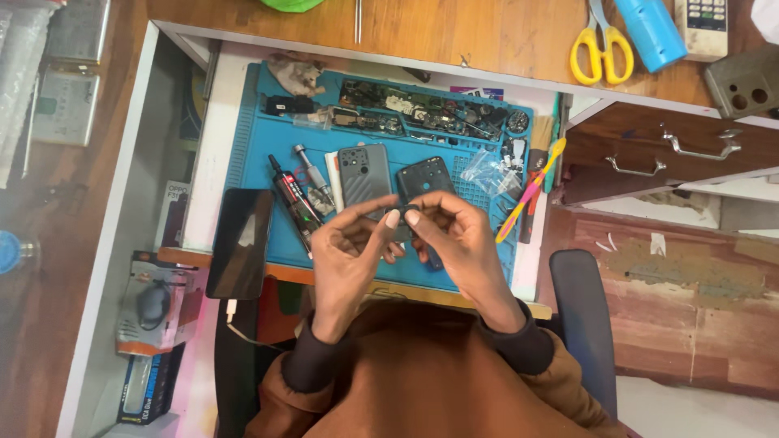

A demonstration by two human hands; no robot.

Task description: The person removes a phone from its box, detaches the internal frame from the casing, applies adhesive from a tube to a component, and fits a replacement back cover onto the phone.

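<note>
Black part (403,221) pinched between both raised hands' fingertips (393,217).

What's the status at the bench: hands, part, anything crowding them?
Left hand and right hand meet fingertip to fingertip over the blue repair mat. Small dark part pinched between them, detail unclear. Grey phone back cover and dark phone frame lie just beyond.

- A repair mat (251,154) lies on the worktop (213,162).
- Two phone back covers (364,174) lie side by side at the mat's middle.
- A glue tube (294,203) lies left of them.
- A phone (241,242) rests off the mat's left edge.
- Scissors (600,49) lie on the shelf (487,36) behind.
</note>
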